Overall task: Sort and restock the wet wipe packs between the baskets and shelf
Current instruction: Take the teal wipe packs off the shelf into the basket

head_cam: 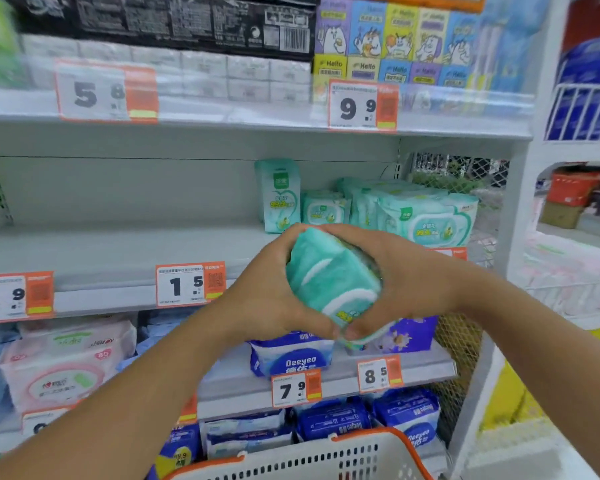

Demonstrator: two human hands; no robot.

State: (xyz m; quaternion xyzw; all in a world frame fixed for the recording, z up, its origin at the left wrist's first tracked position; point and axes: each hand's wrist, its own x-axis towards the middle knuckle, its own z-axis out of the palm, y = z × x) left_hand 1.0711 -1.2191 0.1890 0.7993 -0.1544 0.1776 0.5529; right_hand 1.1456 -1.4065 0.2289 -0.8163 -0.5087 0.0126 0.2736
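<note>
Both hands' grip [333, 289] round teal wipe packs [329, 282]

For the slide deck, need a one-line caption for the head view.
Both hands, left hand and right hand, grip teal wet wipe packs before a half-stocked shelf, basket below.

Bright, even overhead store lighting; shadows soft; motion blur smears the upper shelf [257, 112] and left edge; wide-angle curvature at borders.

My left grip [278, 289] and right grip [399, 278] clasp green wet wipe packs [333, 278] before the shelf [118, 251]; basket [326, 459] at six o'clock.
</note>
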